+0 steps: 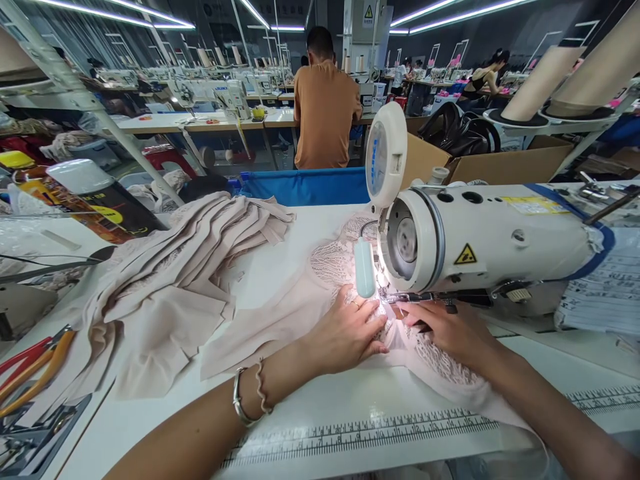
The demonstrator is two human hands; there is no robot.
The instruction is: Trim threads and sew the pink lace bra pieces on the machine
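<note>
A pale pink lace garment [280, 320] lies across the white sewing table, passing below the needle area of a white sewing machine [500, 233]. My left hand [347, 330] rests flat on the fabric just left of the needle, its fingers spread. On the other side, my right hand [450, 330] is at the lace right beside the presser foot, its fingertips partly hidden by the machine's metal attachment. A small lamp [365, 267] lights the stitching spot. To the left sits a layered pile of similar pale fabric pieces [175, 287].
Pliers or scissors with orange handles [47, 373] lie at the left edge, near a spray can [105, 200]. A printed ruler [350, 433] runs along the front edge. Behind are a cardboard box [510, 163], thread cones [543, 83] and a seated person [327, 113].
</note>
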